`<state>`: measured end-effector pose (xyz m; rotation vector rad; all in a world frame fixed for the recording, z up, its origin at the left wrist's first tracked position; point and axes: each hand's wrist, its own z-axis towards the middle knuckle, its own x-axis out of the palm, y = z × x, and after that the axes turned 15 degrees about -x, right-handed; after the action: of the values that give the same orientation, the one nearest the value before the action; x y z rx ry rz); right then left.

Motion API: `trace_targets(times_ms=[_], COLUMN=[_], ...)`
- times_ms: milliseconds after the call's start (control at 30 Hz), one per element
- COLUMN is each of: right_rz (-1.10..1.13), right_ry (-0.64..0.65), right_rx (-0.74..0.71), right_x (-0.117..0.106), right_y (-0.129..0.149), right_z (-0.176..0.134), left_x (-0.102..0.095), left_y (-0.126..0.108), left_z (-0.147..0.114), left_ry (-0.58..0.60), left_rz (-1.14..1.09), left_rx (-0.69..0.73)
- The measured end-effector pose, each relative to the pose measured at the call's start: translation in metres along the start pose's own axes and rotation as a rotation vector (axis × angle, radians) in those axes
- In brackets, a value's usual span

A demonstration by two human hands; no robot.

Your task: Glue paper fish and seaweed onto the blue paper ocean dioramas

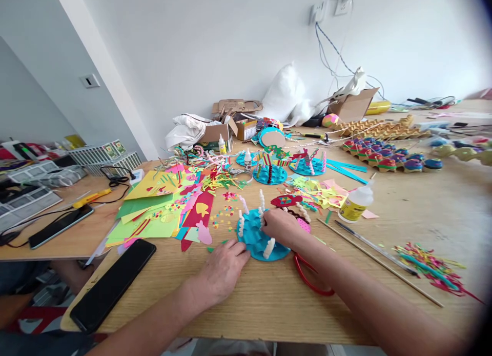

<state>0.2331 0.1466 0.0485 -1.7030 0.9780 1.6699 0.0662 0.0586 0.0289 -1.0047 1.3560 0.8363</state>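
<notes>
With both grips unclear, the left hand [225,270] should steady the blue disc [251,226] while the right hand [277,223] works gently.

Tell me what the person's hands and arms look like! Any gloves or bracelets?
The left hand and right hand are both bare, with no gloves. No sleeve covers the left forearm or right forearm where they show. I can't see a watch or bracelet on either wrist.
</notes>
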Motion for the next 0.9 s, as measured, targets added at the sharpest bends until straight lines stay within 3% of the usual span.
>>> trace_targets(times_ms=[567, 900], right_rz=[0.048, 0.130], right_ry=[-0.020, -0.109], right_rx=[0.021, 0.069], right_x=[0.001, 0.005], right_y=[-0.003, -0.014], right_z=[-0.001, -0.006], left_x=[-0.004, -0.005], left_y=[0.001, 0.004], left_z=[0.000, 0.000], left_ry=[-0.037, -0.006], left_rz=[0.012, -0.021], left_rx=[0.018, 0.025])
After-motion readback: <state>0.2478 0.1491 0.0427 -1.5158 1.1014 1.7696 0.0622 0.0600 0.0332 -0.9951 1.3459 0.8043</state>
